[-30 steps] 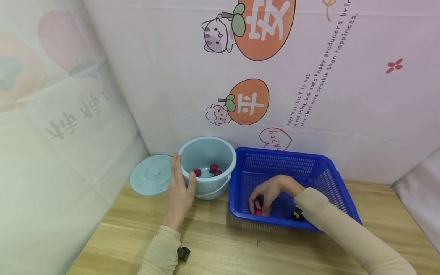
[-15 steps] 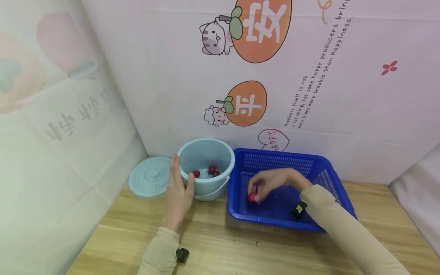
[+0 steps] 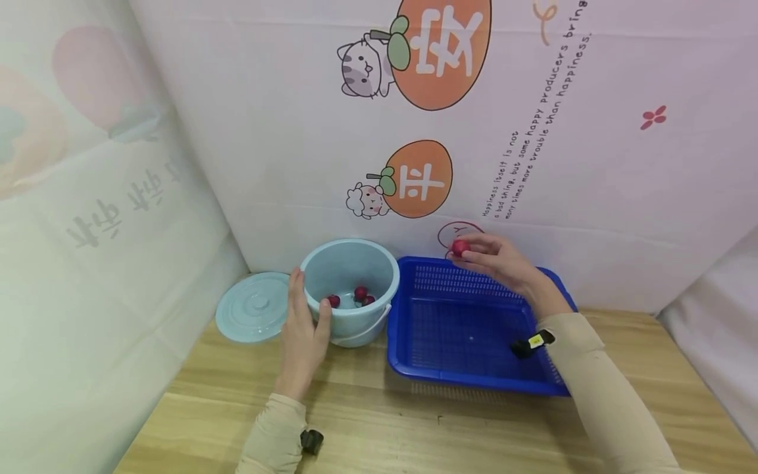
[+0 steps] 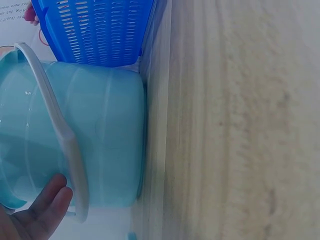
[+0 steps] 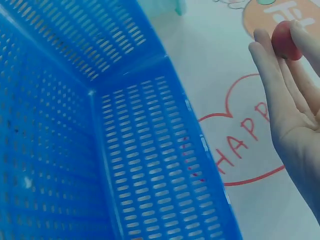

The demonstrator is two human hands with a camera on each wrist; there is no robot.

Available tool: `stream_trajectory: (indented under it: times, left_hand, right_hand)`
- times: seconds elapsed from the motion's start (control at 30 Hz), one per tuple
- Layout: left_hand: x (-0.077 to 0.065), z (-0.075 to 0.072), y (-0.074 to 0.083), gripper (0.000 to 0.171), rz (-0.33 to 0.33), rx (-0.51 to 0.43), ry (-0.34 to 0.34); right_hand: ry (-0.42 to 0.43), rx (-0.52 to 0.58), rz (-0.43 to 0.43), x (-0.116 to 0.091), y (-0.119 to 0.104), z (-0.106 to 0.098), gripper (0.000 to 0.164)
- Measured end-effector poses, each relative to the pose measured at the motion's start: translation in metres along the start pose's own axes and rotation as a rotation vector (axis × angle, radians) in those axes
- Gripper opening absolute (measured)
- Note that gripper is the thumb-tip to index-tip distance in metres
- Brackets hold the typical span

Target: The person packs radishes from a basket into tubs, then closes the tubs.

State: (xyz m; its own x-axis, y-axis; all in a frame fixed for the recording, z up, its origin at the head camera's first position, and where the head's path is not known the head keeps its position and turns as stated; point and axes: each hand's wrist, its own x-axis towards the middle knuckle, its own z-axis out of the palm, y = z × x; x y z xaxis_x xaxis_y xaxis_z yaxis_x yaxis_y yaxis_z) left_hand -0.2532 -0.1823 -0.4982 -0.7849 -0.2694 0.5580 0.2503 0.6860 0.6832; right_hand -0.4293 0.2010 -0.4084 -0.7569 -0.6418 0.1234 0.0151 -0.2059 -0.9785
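Note:
A light blue bucket stands upright on the table, with 3 small red round fruits visible inside. My left hand rests against its left side, fingers straight and thumb on the front wall near the rim; in the left wrist view fingertips touch the wall beside the white handle. Above the back edge of the blue basket, my right hand pinches one small red round fruit between thumb and fingers. The right wrist view shows this fruit at the fingertips.
The bucket's light blue lid lies left of it, by the wall. The blue basket, with slotted sides, stands immediately right of the bucket. A printed white cloth hangs behind, and the wooden table extends in front.
My right hand has lifted the red fruit from inside the basket up to above its back rim. My left hand has stayed on the bucket. The head view has shifted slightly.

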Motion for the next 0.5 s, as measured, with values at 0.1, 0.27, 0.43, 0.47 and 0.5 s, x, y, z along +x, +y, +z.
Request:
stream_trajectory:
  times: [0.1,0.27,0.43,0.47,0.5]
  left_hand:
    - [0.000,0.001,-0.001,0.074,0.002,-0.004,-0.002]
    - [0.002,0.001,-0.001,0.074,0.006,-0.010,0.000]
    - [0.003,0.001,0.000,0.074,0.014,-0.016,0.006]
    - [0.002,0.001,0.000,0.074,0.014,-0.018,0.004]
    - [0.001,0.001,0.000,0.074,0.013,-0.018,0.002]
  right_hand:
    - [0.003,0.004,-0.003,0.001,0.004,0.005,0.031]
    - [0.004,-0.056,-0.029,0.008,0.008,0.022,0.035]
    - [-0.036,-0.095,-0.045,0.020,0.014,0.051,0.038]
    - [-0.045,-0.103,-0.037,0.023,0.016,0.057,0.037]
    - [-0.058,-0.114,-0.032,0.025,0.018,0.062,0.037]
